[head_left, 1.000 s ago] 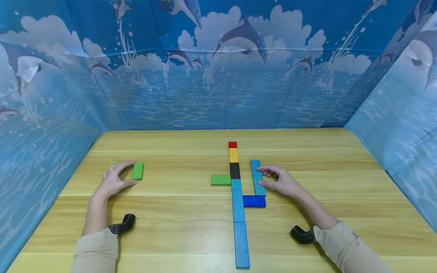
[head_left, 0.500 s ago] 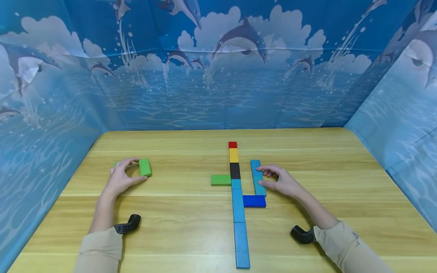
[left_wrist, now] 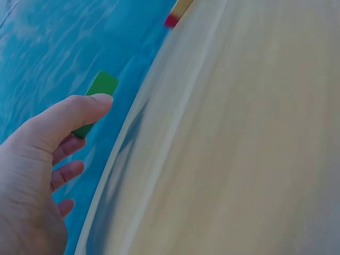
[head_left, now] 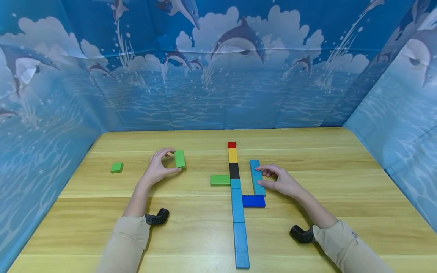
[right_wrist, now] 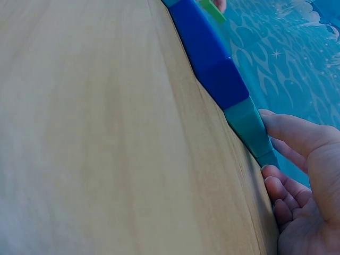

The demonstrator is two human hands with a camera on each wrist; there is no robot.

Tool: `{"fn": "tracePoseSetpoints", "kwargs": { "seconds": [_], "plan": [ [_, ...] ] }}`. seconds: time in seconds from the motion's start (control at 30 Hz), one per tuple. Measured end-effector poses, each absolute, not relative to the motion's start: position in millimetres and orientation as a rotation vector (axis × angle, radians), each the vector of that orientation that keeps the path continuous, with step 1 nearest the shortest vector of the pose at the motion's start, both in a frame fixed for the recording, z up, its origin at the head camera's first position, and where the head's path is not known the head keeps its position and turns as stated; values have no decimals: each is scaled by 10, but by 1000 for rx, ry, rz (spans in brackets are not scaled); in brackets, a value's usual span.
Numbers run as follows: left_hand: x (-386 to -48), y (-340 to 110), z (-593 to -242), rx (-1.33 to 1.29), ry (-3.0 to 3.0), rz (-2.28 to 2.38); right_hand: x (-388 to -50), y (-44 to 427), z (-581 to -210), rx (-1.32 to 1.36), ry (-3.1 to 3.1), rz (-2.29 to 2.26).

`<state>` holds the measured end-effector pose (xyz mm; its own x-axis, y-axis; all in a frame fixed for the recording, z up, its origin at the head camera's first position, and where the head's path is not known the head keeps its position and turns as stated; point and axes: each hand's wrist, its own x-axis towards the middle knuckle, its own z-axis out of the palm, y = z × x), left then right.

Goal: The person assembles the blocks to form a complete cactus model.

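Between its thumb and fingertips, my left hand (head_left: 158, 167) pinches a green block (head_left: 179, 159) above the table. The left wrist view shows the thumb across this green block (left_wrist: 102, 84). My right hand (head_left: 281, 182) rests its thumb and index finger against the right side of two light blue blocks (head_left: 256, 167) laid end to end. In the right wrist view its thumb meets the light blue block (right_wrist: 248, 125) beside a dark blue block (right_wrist: 210, 53). A long row holds red (head_left: 231, 145), yellow (head_left: 233, 155), black (head_left: 234, 170) and several light blue blocks (head_left: 238, 204).
A green block (head_left: 220, 180) lies crosswise against the row's left side. The dark blue block (head_left: 253, 201) joins its right side. Another small green block (head_left: 117, 167) lies at far left on the wooden table (head_left: 191, 235). A dolphin-print cloth (head_left: 218, 98) hangs behind.
My left hand has carried the green block right across the table toward the row, uncovering the small green block at far left. The right hand has stayed in place.
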<state>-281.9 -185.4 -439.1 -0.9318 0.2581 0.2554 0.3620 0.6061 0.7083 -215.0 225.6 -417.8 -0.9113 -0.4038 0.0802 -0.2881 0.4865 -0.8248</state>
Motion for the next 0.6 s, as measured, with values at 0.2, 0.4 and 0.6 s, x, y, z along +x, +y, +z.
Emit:
{"fn": "tracePoseSetpoints", "kwargs": {
  "seconds": [0.2, 0.4, 0.6],
  "plan": [
    [-2920, -1443, -4435, -634, -2718, -1227, -2150, 2249, -4171, -611, 2602, -1405],
    [-2967, -1182, -4484, -713, -2759, -1216, -2148, 2249, -4166, -619, 2607, -1401],
    [-2976, -1067, -4507, -770, -2774, -1209, -2150, 2260, -4187, -625, 2612, -1400]
  ]
}}
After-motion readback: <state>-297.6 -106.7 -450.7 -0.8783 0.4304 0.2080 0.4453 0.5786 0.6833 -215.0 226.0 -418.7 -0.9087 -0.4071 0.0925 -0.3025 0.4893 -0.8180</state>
